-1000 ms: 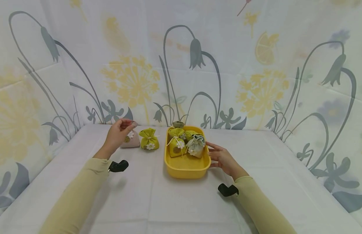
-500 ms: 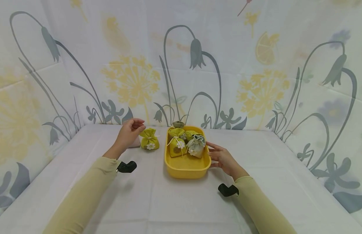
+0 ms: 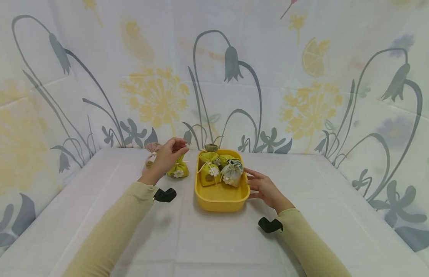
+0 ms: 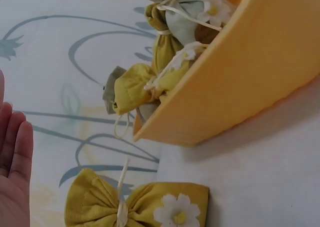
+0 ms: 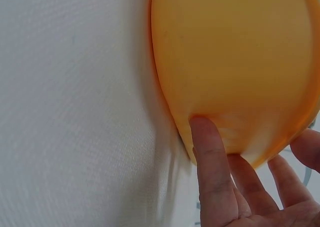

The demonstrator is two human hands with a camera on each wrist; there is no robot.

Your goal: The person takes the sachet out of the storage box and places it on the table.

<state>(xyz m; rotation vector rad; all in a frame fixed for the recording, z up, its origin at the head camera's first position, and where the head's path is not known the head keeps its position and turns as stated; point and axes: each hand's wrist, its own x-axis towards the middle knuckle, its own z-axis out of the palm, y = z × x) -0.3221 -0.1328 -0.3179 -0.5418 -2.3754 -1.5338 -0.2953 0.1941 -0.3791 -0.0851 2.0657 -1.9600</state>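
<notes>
My left hand [image 3: 168,154] hovers over a yellow-green drawstring pouch [image 3: 179,170] with a white flower, partly covering it in the head view. In the left wrist view its relaxed fingers [image 4: 21,149] show at the left edge, apart from that pouch [image 4: 167,207], and hold nothing. Behind the wrist stands a pink pouch [image 3: 152,148], partly hidden. The fairly straight fingers of my right hand [image 3: 266,190] touch the outer right wall of a yellow plastic tub [image 3: 221,206]. Inside the tub sit several pouches, among them a yellow-green one [image 3: 210,175] and a pale blue-grey one [image 3: 232,172].
A white cloth [image 3: 207,242] covers the table. Behind it rises a white curtain [image 3: 214,96] printed with grey and yellow flowers. Black wrist-camera mounts [image 3: 164,195] stick out below both sleeves.
My left hand has moved right from the pink pouch to above the yellow-green one; the pink pouch stays on the table. The right hand and the tub have not moved.
</notes>
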